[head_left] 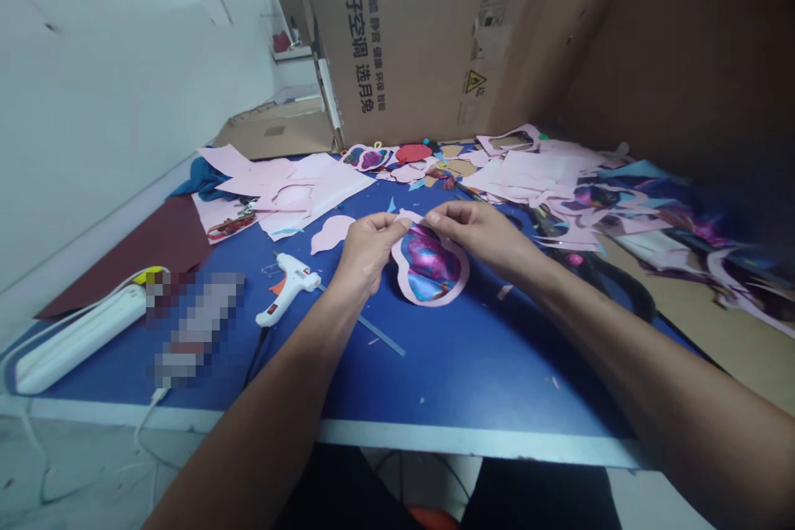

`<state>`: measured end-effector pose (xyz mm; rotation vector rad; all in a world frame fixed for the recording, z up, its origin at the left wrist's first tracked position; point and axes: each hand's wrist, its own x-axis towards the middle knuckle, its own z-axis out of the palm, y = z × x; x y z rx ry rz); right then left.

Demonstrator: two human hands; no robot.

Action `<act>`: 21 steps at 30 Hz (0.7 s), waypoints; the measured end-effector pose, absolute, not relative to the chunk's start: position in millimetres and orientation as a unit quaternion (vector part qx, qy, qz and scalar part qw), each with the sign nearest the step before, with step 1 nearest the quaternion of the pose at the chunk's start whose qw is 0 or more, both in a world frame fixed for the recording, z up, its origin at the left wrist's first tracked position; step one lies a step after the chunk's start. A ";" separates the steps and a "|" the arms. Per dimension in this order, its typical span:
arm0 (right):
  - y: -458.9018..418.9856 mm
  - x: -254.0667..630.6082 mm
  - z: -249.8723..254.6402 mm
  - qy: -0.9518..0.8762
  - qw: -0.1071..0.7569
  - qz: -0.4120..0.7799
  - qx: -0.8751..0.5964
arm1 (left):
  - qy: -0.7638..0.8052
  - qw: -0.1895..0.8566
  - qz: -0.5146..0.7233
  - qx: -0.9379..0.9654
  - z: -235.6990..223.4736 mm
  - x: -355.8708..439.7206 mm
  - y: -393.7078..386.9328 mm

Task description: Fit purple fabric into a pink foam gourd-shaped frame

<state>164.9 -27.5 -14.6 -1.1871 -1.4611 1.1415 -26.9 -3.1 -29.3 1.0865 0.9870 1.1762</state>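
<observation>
Both my hands pinch the top of a gourd-shaped paper cutout (pixel 428 269), pink at the edge with a purple and blue pattern in the middle. My left hand (pixel 368 248) grips its upper left edge with closed fingers. My right hand (pixel 481 233) pinches the upper right edge. The cutout rests tilted on the blue table (pixel 472 364). A white glue gun (pixel 289 286) lies just left of my left wrist. A plain pink gourd-shaped piece (pixel 332 232) lies beyond it.
Pink paper sheets and scraps (pixel 298 186) cover the far table, with more patterned cutouts (pixel 371 157) at the back. A white power strip (pixel 74 339) sits at the left edge. A large cardboard box (pixel 410 33) stands behind. Patterned offcuts (pixel 683 232) pile up at right.
</observation>
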 end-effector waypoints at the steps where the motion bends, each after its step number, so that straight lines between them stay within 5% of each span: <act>1: -26.9 165.5 -15.7 -0.586 0.452 0.474 -0.477 | 0.425 0.589 0.516 0.454 -28.3 -27.6 -2.5; 21: -21.8 166.1 -24.4 -0.560 0.455 0.518 -0.460 | 0.422 0.589 0.564 0.397 -23.8 -32.3 -0.2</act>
